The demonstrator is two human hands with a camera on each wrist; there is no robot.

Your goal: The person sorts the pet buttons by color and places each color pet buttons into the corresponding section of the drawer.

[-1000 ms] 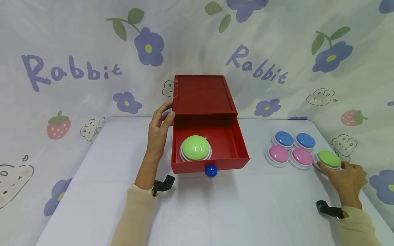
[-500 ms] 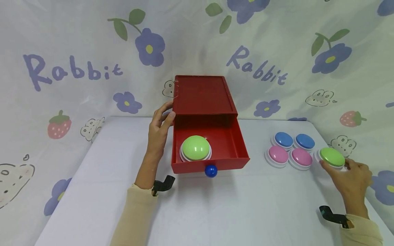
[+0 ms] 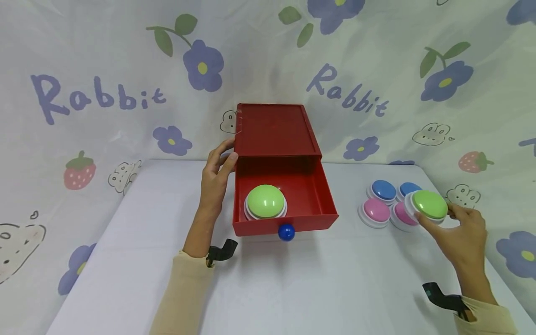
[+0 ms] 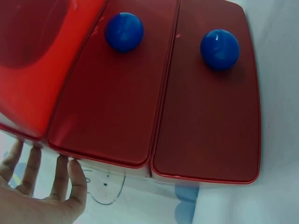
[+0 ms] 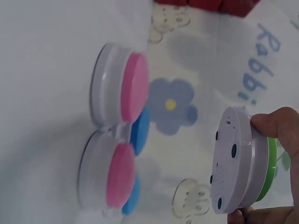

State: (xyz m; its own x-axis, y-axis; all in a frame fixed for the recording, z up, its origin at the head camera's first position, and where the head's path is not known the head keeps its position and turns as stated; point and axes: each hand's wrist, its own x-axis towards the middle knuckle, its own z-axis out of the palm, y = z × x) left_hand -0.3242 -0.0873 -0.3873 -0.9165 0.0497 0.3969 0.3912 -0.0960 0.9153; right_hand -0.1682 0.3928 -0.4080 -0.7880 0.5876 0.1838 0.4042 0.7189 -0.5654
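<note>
Held in the air by my right hand [image 3: 460, 237] is a round green push button [image 3: 430, 204] with a white base, pinched between thumb and fingers. Its underside, with small dark feet, faces the right wrist camera. Below and left of it two pink buttons [image 3: 377, 210] and two blue buttons [image 3: 384, 190] sit on the table; the held one partly covers the right-hand pair. With straight fingers my left hand [image 3: 215, 179] touches the left side of a red drawer box [image 3: 276, 130]. Its top drawer [image 3: 307, 200] is pulled out and contains another green button [image 3: 265, 201].
The drawer has a blue ball knob [image 3: 286, 232] in front. Two lower red drawers, pushed in, show blue knobs [image 4: 124, 31] in the left wrist view. A white table [image 3: 335, 279] lies beneath, and a patterned curtain [image 3: 259, 56] hangs behind the box.
My right hand has lifted the green button off the table and carried it left, over the edge of the pink and blue buttons. My left hand stays at the box.
</note>
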